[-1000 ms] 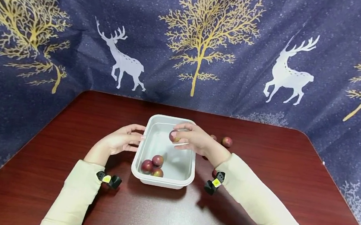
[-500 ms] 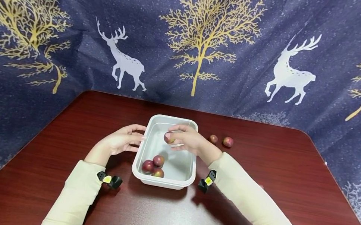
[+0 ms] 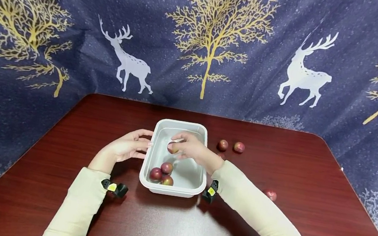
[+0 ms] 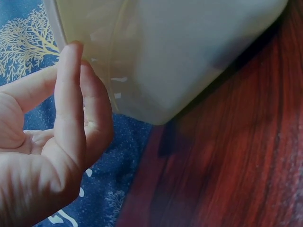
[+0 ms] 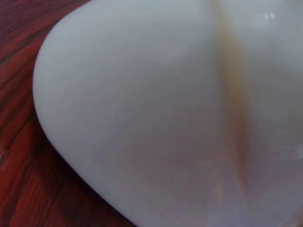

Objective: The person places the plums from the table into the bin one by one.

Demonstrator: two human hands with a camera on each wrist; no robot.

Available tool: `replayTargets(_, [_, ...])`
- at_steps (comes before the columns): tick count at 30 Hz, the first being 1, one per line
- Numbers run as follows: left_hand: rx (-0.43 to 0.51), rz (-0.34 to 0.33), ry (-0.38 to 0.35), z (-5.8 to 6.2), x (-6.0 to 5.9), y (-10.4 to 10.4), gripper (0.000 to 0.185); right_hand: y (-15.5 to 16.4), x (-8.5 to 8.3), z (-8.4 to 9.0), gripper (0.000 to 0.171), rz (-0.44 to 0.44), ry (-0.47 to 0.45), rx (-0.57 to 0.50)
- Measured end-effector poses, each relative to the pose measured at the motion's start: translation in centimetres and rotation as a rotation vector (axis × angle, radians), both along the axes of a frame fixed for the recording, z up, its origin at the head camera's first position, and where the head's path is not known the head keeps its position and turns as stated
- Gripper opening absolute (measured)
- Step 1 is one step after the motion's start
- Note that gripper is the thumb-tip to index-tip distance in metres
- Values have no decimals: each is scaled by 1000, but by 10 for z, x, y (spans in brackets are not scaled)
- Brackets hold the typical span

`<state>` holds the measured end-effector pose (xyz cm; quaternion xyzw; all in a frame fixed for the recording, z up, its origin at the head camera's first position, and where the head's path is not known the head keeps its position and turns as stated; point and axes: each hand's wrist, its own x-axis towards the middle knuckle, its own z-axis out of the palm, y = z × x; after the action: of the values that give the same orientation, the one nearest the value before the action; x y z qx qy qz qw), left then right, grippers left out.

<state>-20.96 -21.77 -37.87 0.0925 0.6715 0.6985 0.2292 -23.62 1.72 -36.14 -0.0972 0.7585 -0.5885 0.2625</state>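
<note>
The right hand (image 3: 190,149) pinches a small round plum (image 3: 172,148) between thumb and curled fingers, above the middle of the white rectangular tray (image 3: 203,132). The plum is dark red with a yellowish patch on its lower side; its skin is smooth. The left hand (image 3: 127,149) rests against the tray's left wall, fingers straight and slightly apart, holding nothing; the left wrist view shows the fingertips (image 4: 71,52) at the tray's rim. Three similar plums (image 3: 161,173) lie clustered in the tray's near left corner. Two loose plums (image 3: 230,146) lie on the dark red table (image 3: 309,180) just right of the tray. Another plum (image 3: 270,194) lies farther right, nearer the viewer.
</note>
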Motion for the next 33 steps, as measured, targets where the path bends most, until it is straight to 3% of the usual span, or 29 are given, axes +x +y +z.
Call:
replayTargets(16, [5, -8, 2, 3, 1, -1, 57, -7, 2, -1, 43, 71, 94, 235])
replayTargets(33, [-10, -11, 8, 0, -1, 2, 58, -5, 3, -2, 38, 52, 92, 191])
